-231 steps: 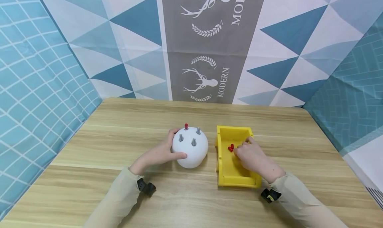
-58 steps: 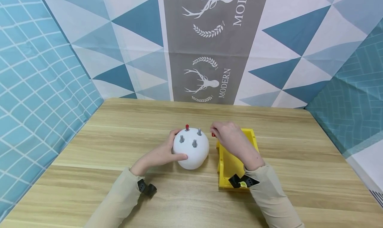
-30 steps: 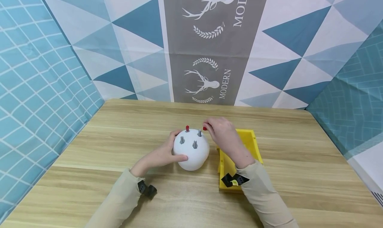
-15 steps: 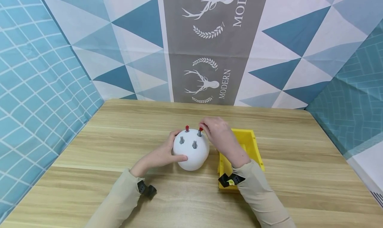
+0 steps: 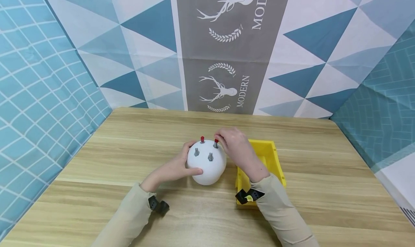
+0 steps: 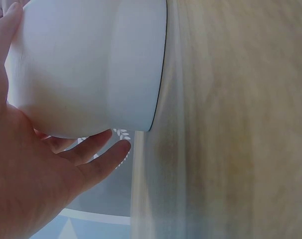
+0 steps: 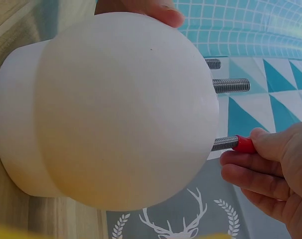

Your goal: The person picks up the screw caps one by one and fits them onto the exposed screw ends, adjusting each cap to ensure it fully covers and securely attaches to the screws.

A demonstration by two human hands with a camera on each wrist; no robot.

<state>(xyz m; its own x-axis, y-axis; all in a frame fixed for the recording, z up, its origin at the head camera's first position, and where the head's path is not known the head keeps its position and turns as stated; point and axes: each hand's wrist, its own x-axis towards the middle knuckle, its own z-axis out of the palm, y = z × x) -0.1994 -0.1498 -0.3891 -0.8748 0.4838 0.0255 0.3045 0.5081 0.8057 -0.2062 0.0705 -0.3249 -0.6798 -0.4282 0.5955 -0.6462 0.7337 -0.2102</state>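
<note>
A white dome-shaped block (image 5: pixel 207 173) stands on the table with several threaded metal bolts poking up from its top. My left hand (image 5: pixel 175 166) holds its left side, thumb in front and fingers behind. Between thumb and forefinger, my right hand (image 5: pixel 236 146) pinches a small red cap (image 7: pixel 245 145), which sits on the end of the far right bolt (image 7: pixel 224 144). Another red cap (image 5: pixel 202 139) covers the far left bolt. The two nearer bolts, one of them a bare bolt (image 5: pixel 210 157), have no cap.
A yellow plastic bin (image 5: pixel 275 162) stands right of the dome, partly hidden under my right forearm. Behind the wooden table (image 5: pixel 146 124) rises a patterned cloth wall (image 5: pixel 223 52). Each wrist wears a small black camera (image 5: pixel 162 206).
My right hand has left the yellow bin with a red cap, moved left to the dome and set the cap on the far right bolt's tip. The left hand keeps its hold.
</note>
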